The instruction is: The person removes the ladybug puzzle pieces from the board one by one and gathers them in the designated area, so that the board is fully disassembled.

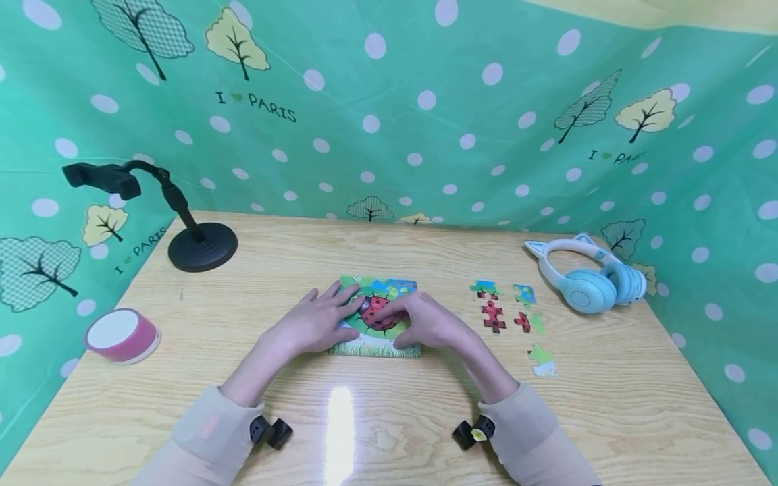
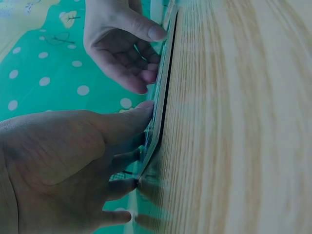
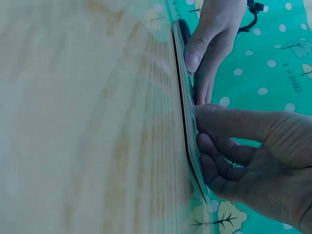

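Observation:
A ladybug jigsaw puzzle in a thin flat board (image 1: pixel 373 347) lies on the table between both hands. My left hand (image 1: pixel 319 319) rests on its left side with fingers spread, the fingertips beside the ladybug's head. From the right, my right hand (image 1: pixel 434 322) reaches over the board. Its index finger points onto the ladybug's body, and its thumb touches near the lower right edge. In the right wrist view the other fingers (image 3: pixel 222 168) are loosely bent against the board's face, with no loose piece visible between them and the thumb.
Several loose puzzle pieces, including a red one (image 1: pixel 494 317) and a green-and-white one (image 1: pixel 545 368), lie right of the board. Blue-and-white cat-ear headphones (image 1: pixel 589 289) sit at the back right. A black stand (image 1: pixel 203 247) and a pink round container (image 1: pixel 123 335) are on the left.

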`<state>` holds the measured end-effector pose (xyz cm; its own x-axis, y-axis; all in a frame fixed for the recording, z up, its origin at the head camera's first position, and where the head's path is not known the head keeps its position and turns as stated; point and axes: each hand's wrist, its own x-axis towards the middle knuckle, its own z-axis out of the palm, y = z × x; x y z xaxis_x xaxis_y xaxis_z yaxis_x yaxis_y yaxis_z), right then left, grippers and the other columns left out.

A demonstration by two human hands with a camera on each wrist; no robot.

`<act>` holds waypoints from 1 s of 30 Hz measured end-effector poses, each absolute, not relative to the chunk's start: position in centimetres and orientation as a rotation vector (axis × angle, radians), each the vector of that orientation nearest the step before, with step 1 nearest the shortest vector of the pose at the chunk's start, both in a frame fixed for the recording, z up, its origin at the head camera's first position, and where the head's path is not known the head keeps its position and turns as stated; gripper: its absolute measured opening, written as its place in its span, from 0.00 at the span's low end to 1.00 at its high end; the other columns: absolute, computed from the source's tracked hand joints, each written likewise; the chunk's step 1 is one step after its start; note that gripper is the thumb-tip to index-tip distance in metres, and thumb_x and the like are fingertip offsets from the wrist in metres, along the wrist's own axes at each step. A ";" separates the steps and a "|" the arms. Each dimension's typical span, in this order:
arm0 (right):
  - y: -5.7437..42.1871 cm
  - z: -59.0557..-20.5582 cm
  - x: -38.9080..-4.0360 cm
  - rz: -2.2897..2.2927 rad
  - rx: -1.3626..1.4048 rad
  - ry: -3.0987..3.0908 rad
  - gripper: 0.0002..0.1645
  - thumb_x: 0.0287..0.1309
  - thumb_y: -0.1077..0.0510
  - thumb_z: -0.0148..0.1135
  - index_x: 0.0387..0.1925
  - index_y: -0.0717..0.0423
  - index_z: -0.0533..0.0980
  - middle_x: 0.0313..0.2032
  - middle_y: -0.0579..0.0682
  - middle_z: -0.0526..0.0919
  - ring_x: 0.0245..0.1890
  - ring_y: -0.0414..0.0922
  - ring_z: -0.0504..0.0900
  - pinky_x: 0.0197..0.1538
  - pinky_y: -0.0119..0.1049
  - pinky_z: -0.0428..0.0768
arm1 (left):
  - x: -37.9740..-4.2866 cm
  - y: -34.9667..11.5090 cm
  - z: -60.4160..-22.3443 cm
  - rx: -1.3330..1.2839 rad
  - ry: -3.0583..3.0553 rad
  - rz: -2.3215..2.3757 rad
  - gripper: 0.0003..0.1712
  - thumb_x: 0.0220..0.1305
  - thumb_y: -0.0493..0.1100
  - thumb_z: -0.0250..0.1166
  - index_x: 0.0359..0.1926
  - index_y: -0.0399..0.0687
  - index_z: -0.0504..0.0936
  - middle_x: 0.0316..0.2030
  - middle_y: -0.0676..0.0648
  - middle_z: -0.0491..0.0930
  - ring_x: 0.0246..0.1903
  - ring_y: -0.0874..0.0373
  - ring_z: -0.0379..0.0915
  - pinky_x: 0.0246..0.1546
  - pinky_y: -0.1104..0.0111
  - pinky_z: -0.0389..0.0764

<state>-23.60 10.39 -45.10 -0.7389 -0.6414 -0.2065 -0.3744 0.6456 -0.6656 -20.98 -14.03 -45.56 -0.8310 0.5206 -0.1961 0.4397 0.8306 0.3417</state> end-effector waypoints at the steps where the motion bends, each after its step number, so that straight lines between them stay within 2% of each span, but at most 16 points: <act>1: 10.3 -45.1 -23.6 -0.847 -0.801 2.438 0.32 0.49 0.70 0.76 0.58 0.51 0.83 0.56 0.49 0.88 0.56 0.46 0.84 0.56 0.43 0.86 | -21.0 -14.0 -45.6 0.731 2.730 0.412 0.40 0.75 0.60 0.58 0.79 0.49 0.60 0.83 0.43 0.48 0.81 0.35 0.41 0.77 0.32 0.49; 13: 10.3 -45.1 -23.6 -0.827 -0.857 2.420 0.29 0.53 0.69 0.74 0.57 0.49 0.85 0.55 0.47 0.88 0.53 0.43 0.85 0.56 0.41 0.86 | -20.9 -14.1 -45.6 0.720 2.728 0.424 0.40 0.75 0.59 0.59 0.80 0.50 0.60 0.83 0.44 0.48 0.82 0.36 0.40 0.77 0.33 0.49; 21: 10.6 -45.2 -23.6 -0.820 -0.848 2.438 0.23 0.53 0.65 0.77 0.52 0.51 0.85 0.50 0.47 0.88 0.47 0.40 0.83 0.53 0.36 0.85 | -21.0 -14.1 -45.6 0.720 2.722 0.428 0.39 0.75 0.58 0.58 0.80 0.49 0.60 0.83 0.44 0.48 0.82 0.35 0.41 0.77 0.32 0.49; 30: 10.7 -45.5 -23.9 -0.818 -0.901 2.421 0.20 0.53 0.65 0.76 0.48 0.48 0.86 0.45 0.45 0.87 0.43 0.41 0.80 0.47 0.32 0.81 | -21.1 -14.2 -45.6 0.715 2.689 0.443 0.39 0.76 0.57 0.58 0.80 0.49 0.58 0.83 0.44 0.46 0.82 0.35 0.38 0.78 0.33 0.47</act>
